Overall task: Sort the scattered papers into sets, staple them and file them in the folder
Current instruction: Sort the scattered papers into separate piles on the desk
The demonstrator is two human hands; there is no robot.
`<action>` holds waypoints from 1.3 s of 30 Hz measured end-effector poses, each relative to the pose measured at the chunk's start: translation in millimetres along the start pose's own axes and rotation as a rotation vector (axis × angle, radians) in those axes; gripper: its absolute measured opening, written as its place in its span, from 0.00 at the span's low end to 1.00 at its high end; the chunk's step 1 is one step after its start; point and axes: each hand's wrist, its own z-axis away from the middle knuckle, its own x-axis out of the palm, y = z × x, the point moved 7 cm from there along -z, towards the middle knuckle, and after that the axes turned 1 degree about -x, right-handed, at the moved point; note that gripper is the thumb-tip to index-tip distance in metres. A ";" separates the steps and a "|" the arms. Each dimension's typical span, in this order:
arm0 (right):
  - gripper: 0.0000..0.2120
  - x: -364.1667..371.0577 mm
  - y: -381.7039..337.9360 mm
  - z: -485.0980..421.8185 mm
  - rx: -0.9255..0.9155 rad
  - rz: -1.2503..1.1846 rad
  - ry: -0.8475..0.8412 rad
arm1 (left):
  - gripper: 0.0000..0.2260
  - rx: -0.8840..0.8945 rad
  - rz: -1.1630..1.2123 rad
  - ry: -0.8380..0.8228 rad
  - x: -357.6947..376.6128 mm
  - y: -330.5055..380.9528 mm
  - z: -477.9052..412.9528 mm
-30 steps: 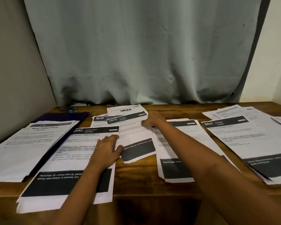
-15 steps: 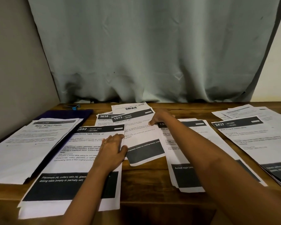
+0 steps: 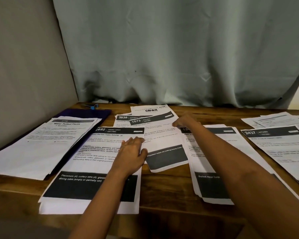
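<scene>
While left hand lies flat on sheet 2692, right hand meets sheet 1573 — grip unclear.

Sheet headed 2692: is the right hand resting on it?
No, the left hand rests flat on the sheet headed 2692, while the right hand is at the 1573 sheet farther back.

A home desk: wooden table against a curtained wall.
</scene>
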 end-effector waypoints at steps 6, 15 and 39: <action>0.11 -9.8 -7.4 -4.0 -0.031 -0.166 0.074 | 0.17 0.027 0.013 0.013 0.8 0.5 -0.3; 0.06 -53.3 -30.5 4.9 -0.189 -0.531 0.394 | 0.16 0.022 0.103 0.071 -5.3 0.8 0.3; 0.05 -135.9 -7.9 78.2 -0.273 -1.081 0.306 | 0.27 -0.280 0.966 0.365 -67.3 -8.3 1.4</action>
